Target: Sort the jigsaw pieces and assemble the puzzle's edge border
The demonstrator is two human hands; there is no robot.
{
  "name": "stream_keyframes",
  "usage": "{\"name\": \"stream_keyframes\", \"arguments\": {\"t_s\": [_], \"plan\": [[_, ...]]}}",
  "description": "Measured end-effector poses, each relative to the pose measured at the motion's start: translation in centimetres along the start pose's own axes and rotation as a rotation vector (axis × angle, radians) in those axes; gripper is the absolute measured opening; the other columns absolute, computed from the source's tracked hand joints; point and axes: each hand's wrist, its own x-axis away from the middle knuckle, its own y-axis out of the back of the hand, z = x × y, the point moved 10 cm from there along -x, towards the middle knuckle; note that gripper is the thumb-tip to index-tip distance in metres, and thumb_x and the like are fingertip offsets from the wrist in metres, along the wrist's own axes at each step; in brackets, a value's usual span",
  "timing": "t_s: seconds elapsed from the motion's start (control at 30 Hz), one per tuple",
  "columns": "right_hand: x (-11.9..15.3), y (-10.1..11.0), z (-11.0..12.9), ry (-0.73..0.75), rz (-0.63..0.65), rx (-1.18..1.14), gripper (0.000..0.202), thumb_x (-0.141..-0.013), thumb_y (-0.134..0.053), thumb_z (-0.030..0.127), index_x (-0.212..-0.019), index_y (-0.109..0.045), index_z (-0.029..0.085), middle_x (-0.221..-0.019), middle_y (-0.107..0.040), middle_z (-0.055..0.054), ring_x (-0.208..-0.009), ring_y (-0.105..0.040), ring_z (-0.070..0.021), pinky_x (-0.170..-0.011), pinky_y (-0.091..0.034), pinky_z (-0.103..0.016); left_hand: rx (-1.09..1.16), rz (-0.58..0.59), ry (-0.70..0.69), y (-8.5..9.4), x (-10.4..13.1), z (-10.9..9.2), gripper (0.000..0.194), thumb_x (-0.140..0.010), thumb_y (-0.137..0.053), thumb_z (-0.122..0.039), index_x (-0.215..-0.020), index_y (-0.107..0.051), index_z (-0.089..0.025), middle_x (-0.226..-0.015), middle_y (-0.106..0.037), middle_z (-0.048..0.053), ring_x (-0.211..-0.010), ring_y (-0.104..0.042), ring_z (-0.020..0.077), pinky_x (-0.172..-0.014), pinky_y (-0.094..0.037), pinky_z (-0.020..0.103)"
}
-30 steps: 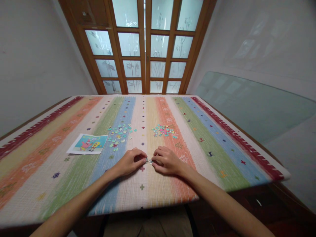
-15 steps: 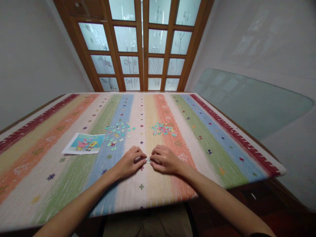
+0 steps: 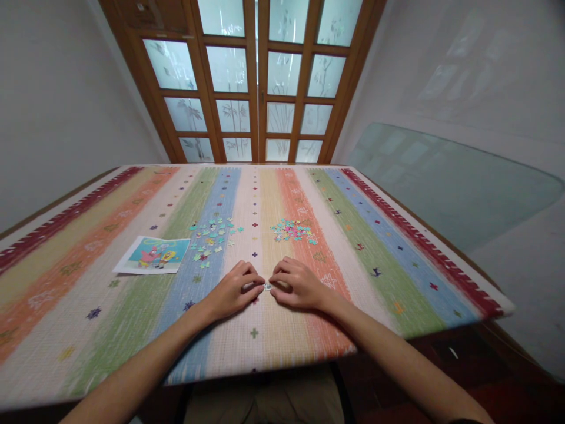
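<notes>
Small pale jigsaw puzzle pieces point(image 3: 267, 287) lie low at the table's near middle, mostly covered by fingertips. From the left, my left hand point(image 3: 236, 287) pinches them with thumb and fingers closed. My right hand point(image 3: 295, 284) closes on their other side, its fingertips almost meeting the left ones. How many pieces are joined there I cannot tell. Beyond the left hand, loose turquoise and yellow puzzle pieces point(image 3: 210, 240) are spread out. A denser pile of puzzle pieces point(image 3: 292, 231), with pink among the turquoise, sits beyond the right hand.
A printed cartoon picture point(image 3: 152, 257) lies on the left, its edges slightly curled. Striped cloth point(image 3: 282, 335) covers the table, whose front edge runs just below my forearms. Wooden glass-paned doors point(image 3: 258, 82) stand behind the table, with a wall on either side.
The whole view has shifted very slightly. Both hands keep the same pinch on the puzzle pieces, and the loose pieces and picture stay in place.
</notes>
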Motion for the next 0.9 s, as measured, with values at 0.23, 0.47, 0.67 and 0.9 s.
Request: {"name": "stream_keyframes", "arguments": {"t_s": [0.23,0.47,0.67,0.9], "plan": [[0.1,0.0,-0.9,-0.082,-0.003,-0.043,0.011,-0.087,-0.070,0.027,-0.092,-0.073,0.018,-0.091,-0.066,-0.008,-0.085,-0.060,-0.0217,-0.076,-0.048,-0.035,0.026,0.028,0.021,-0.1,0.0,-0.2,0.017,-0.099,-0.059,-0.028,-0.101,-0.075,-0.022,-0.096,-0.063,0.007,-0.097,-0.058,0.0226,-0.088,-0.048,0.037],[0.2,-0.1,-0.9,-0.089,-0.001,-0.036,0.010,-0.086,-0.071,0.025,-0.093,-0.073,0.018,-0.092,-0.066,-0.007,-0.087,-0.060,-0.0221,-0.079,-0.048,-0.036,0.065,0.011,0.041,0.7,-0.3,0.1,0.022,-0.101,-0.054,-0.030,-0.102,-0.075,-0.022,-0.096,-0.064,0.006,-0.095,-0.060,0.0212,-0.089,-0.049,0.037],[0.3,-0.3,-1.0,-0.092,0.006,-0.043,0.009,-0.088,-0.068,0.025,-0.092,-0.072,0.019,-0.094,-0.066,-0.008,-0.088,-0.060,-0.0221,-0.080,-0.049,-0.037,-0.002,-0.120,0.062,4.9,-1.0,1.8,0.022,-0.099,-0.054,-0.031,-0.101,-0.074,-0.022,-0.097,-0.070,0.007,-0.092,-0.063,0.0212,-0.088,-0.049,0.037],[0.3,-0.4,-1.0,-0.090,0.003,-0.027,0.008,-0.089,-0.068,0.026,-0.090,-0.072,0.018,-0.093,-0.065,-0.008,-0.086,-0.059,-0.0214,-0.079,-0.048,-0.036,-0.348,-0.462,0.280,16.6,-1.4,7.0,0.032,-0.093,-0.053,-0.041,-0.102,-0.074,-0.020,-0.098,-0.071,0.007,-0.090,-0.063,0.0231,-0.084,-0.051,0.035]]}}
